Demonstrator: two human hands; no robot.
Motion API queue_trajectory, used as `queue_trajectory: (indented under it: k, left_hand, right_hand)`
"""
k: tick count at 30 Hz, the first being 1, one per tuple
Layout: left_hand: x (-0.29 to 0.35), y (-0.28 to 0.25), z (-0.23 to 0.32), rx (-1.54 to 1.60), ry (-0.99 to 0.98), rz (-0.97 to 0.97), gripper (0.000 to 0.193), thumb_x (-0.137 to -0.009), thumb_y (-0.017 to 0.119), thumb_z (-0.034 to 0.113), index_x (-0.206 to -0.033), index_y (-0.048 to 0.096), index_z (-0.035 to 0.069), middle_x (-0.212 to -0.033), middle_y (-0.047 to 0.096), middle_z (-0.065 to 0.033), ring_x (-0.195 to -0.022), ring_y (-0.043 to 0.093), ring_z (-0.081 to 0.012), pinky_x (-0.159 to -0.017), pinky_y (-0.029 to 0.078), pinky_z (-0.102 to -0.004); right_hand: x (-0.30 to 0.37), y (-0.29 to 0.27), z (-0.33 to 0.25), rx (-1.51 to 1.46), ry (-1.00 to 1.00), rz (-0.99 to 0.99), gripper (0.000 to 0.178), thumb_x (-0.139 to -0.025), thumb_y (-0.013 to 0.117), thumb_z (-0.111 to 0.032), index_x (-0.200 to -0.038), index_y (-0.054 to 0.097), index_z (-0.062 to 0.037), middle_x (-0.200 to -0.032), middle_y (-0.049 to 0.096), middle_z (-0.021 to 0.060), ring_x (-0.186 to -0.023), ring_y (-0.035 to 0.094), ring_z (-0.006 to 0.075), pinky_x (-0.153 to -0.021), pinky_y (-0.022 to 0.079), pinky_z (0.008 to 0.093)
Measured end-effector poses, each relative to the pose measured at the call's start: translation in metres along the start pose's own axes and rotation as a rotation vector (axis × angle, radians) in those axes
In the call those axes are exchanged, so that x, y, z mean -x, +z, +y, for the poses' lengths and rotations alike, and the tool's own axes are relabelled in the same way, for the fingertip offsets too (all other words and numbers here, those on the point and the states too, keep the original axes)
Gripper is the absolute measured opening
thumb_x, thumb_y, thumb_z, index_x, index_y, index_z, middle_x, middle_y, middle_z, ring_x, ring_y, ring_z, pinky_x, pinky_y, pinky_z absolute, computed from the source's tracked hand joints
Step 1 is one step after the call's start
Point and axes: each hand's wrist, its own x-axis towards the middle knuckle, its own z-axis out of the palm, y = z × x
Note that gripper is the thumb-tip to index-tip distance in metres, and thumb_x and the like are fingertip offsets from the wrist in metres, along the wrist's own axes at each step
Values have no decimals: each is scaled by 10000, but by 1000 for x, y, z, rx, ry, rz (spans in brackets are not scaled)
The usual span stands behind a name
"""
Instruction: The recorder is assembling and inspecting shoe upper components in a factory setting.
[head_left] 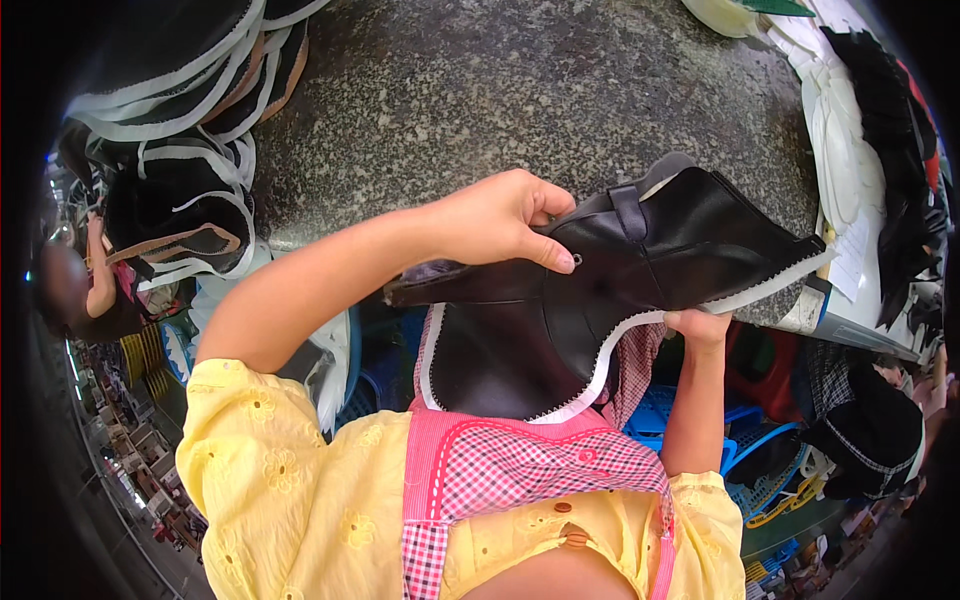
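A black leather boot upper (500,350) with a strap and a white zigzag-stitched edge is stretched across in front of me, over the near edge of the stone-topped table. My left hand (520,225) grips its upper side, thumb on the leather beside a small metal ring-shaped fitting. The curled fingers of that hand are partly hidden behind the upper. On the other side, my right hand (697,328) pinches the white lower edge between thumb and fingers, mostly out of sight underneath.
The speckled table (450,110) spans the far side. Stacked black pieces with white edging (180,90) lie at the far left. White pieces (840,150) and black material (880,120) are along the right. Blue baskets (765,465) stand below; a person (90,270) is at left.
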Motion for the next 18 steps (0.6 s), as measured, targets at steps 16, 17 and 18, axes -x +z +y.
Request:
queue_trajectory:
  k: [16, 17, 18]
  left_hand:
    - [6, 5, 8, -580, 35, 235, 245, -680, 712, 182, -757, 571, -4, -623, 564, -42, -630, 530, -109, -603, 409, -305]
    - [3, 6, 6, -578, 38, 235, 245, -680, 712, 182, -757, 571, -4, -623, 564, -42, -630, 530, -109, -603, 409, -305]
    - [0, 5, 2, -208, 14, 198, 263, -696, 710, 207, -794, 594, -6, -663, 582, -40, -657, 535, -109, -630, 416, -288]
  right_hand:
    - [-20, 0, -18, -182, 285, 289, 540, -745, 624, -153, -1194, 388, 32, -1120, 511, 127, -1023, 522, 250, -889, 420, 362]
    - [-18, -1, -15, -207, 246, 278, 524, -735, 618, -131, -1184, 402, 30, -1107, 518, 124, -1018, 525, 247, -887, 422, 358]
    - [-17, 0, -13, -231, 209, 266, 509, -724, 611, -108, -1174, 415, 27, -1094, 526, 122, -1013, 529, 245, -885, 425, 353]
